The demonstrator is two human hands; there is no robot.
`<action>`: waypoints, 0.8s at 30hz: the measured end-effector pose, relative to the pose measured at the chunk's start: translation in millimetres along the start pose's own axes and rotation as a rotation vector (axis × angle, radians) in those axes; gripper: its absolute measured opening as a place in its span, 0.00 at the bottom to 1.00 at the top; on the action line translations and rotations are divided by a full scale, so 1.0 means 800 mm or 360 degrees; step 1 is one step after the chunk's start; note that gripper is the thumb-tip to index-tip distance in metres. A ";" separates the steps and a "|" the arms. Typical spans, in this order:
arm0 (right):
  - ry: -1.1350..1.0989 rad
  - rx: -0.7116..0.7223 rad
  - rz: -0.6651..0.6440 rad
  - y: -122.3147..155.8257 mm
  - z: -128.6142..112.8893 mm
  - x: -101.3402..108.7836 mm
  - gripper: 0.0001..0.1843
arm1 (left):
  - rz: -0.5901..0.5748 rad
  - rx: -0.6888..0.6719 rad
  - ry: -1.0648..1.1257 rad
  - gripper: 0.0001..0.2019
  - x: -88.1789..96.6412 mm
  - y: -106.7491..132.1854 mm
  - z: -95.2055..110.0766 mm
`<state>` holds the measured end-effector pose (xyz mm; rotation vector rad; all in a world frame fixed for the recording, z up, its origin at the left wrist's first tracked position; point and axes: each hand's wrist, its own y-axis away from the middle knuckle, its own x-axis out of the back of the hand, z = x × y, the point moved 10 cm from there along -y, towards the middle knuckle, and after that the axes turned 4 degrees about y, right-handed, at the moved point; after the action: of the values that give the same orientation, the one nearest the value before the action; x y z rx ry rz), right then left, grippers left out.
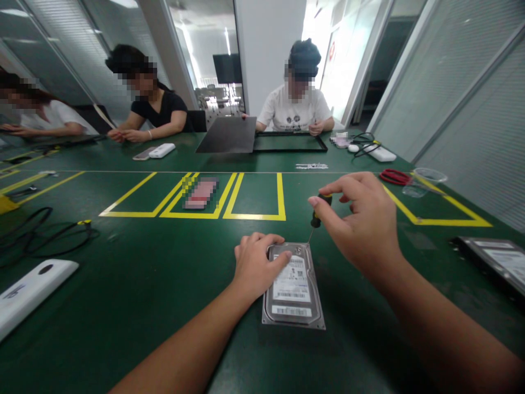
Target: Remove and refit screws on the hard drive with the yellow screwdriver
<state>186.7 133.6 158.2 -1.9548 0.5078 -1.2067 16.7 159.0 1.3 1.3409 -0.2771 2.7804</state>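
A silver hard drive with a white label lies flat on the green table in front of me. My left hand rests on its upper left corner, fingers curled and pressing it down. My right hand pinches the black and yellow handle of a small screwdriver. The screwdriver stands nearly upright, its thin tip at the drive's top edge.
Another drive lies at the right edge. A white device and black cables are at the left. Yellow tape boxes mark the middle. Three people sit across the table with a black frame and small parts.
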 end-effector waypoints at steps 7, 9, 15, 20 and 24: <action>0.0030 -0.0043 -0.0007 0.002 0.004 -0.001 0.08 | 0.0000 -0.0013 0.0015 0.14 0.000 0.000 0.000; 0.0023 -0.0045 -0.0009 0.002 0.003 -0.002 0.08 | -0.0003 -0.0013 0.0012 0.14 0.000 0.000 0.001; 0.0020 -0.0021 -0.0016 0.001 0.001 -0.003 0.08 | -0.0003 -0.0009 0.0011 0.14 0.000 0.001 0.001; 0.0042 0.0006 -0.0023 0.001 0.002 -0.004 0.06 | -0.0013 0.0001 0.0007 0.15 0.000 0.000 0.000; 0.0048 -0.0069 -0.0030 0.003 0.007 -0.004 0.09 | -0.0013 -0.0005 0.0005 0.15 -0.001 0.000 -0.001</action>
<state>190.4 136.5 153.1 -1.9844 0.5364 -1.2484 16.8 159.3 0.4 1.3341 -0.2752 2.7736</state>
